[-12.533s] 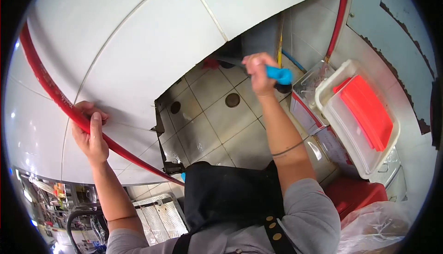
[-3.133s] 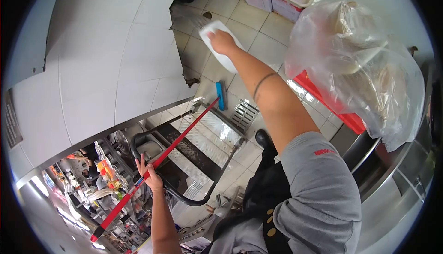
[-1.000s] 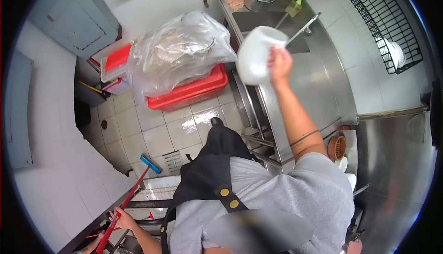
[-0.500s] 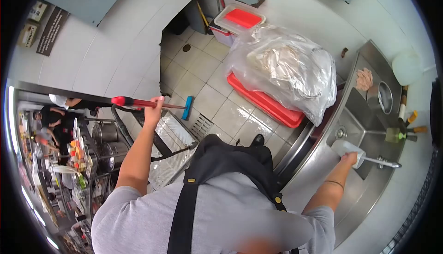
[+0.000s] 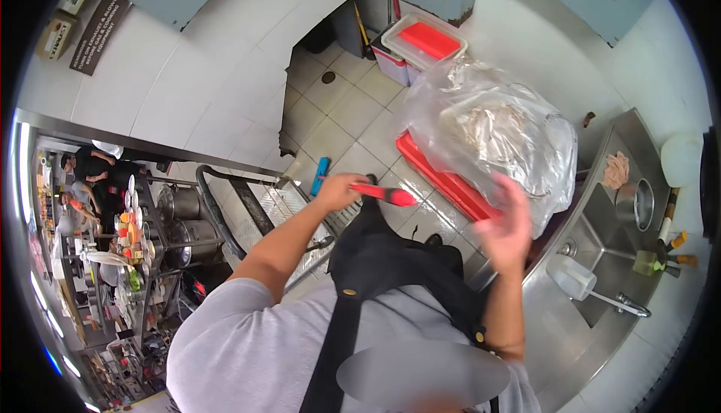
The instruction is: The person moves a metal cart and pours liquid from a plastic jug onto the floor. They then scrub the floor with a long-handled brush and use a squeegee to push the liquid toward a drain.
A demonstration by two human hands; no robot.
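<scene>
My left hand (image 5: 344, 191) is closed round the shaft of a floor brush (image 5: 392, 196) with a red and black handle. Its blue head (image 5: 321, 176) rests on the tiles; whether it has bristles is too small to tell. My right hand (image 5: 507, 225) is raised, blurred, its fingers apart and nothing visible in them. It is in front of a red tub (image 5: 443, 180) and a clear plastic bag (image 5: 552, 146); contact cannot be told. A translucent white plastic container (image 5: 571, 276) stands in the sink (image 5: 556, 323), by the end of the faucet (image 5: 629, 305).
A metal ramp-like plate and black-handled cart (image 5: 225, 214) are at my left. Steel pots (image 5: 191, 240) and crowded shelves lie beyond. A pink cloth (image 5: 616, 170), steel pot (image 5: 635, 204) and several brushes (image 5: 676, 240) line the sink. A lidded bin (image 5: 424, 41) stands by the wall.
My right hand has let go of the white container and moved left, away from the sink. My left hand has brought the brush handle rightward, its top now pointing right.
</scene>
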